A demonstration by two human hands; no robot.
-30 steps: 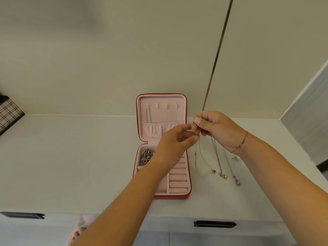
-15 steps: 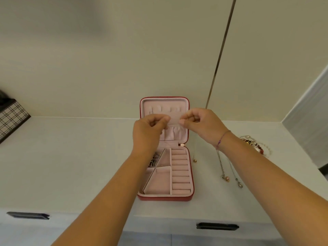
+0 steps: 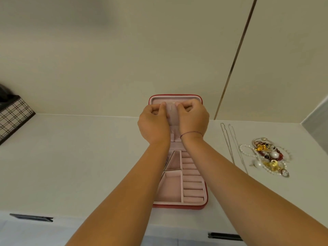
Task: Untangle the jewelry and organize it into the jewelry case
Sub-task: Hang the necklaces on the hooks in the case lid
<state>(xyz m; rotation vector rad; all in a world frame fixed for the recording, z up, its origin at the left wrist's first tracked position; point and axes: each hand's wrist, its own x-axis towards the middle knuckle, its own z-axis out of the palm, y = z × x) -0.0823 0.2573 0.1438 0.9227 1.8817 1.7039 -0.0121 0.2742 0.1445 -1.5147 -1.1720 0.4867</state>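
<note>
**One head-worn camera, looking forward and down**

The single wide-angle view sits above and behind the grip, where the left hand (image 3: 153, 121) and right hand (image 3: 193, 119) pinch a thin chain (image 3: 173, 103) at the lid of the jewelry case (image 3: 204, 197). The grip is close and mid-frame. Both forearms rise to it from the bottom edge, and wall fills the frame beyond it.

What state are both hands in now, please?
Left hand: closed, apparently pinching a fine chain at the jewelry case lid.
Right hand: closed, pinching the same chain.

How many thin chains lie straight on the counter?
2: the left chain nearer the jewelry case, the right chain nearer the tangled pile; the pile may hide more.
</note>
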